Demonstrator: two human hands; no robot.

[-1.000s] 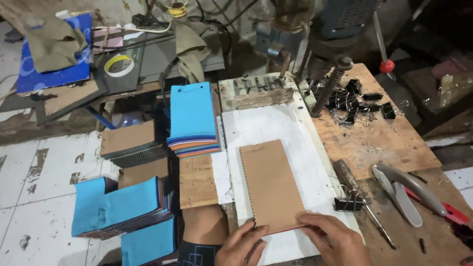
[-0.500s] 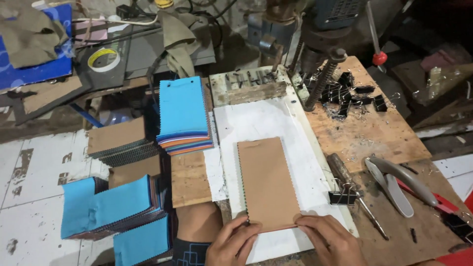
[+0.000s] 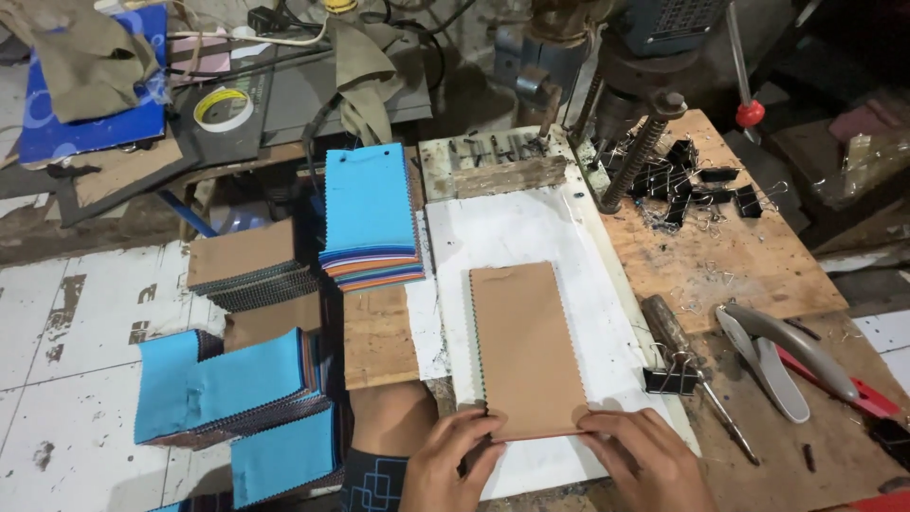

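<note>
A messy workbench [image 3: 739, 265] made of wood is being looked down on, with a white board [image 3: 531, 237] lying on top of it. A brown stack [image 3: 524, 349] of cloth pieces with zigzag edges is being kept flat on the white board, near the front edge. The near end of the stack is being gripped by both hands. The left hand [image 3: 450, 463] is being pressed on the near left corner, fingers curled over the top. The right hand [image 3: 643, 462] is being pressed on the near right corner, fingers spread on the board and stack.

A blue stack [image 3: 370, 213] is being kept to the left of the board, just beside it. More blue pieces [image 3: 223, 389] and brown piles [image 3: 248, 261] are lying further left, over a white tiled floor [image 3: 66, 379]. A black clip [image 3: 671, 377] is sitting right of the brown stack, near it. More black clips [image 3: 692, 180] are piled at the back by a drill stand [image 3: 635, 156]. A grey punch tool [image 3: 787, 356] is lying on the right. A tape roll [image 3: 223, 107] is sitting far back on the left
</note>
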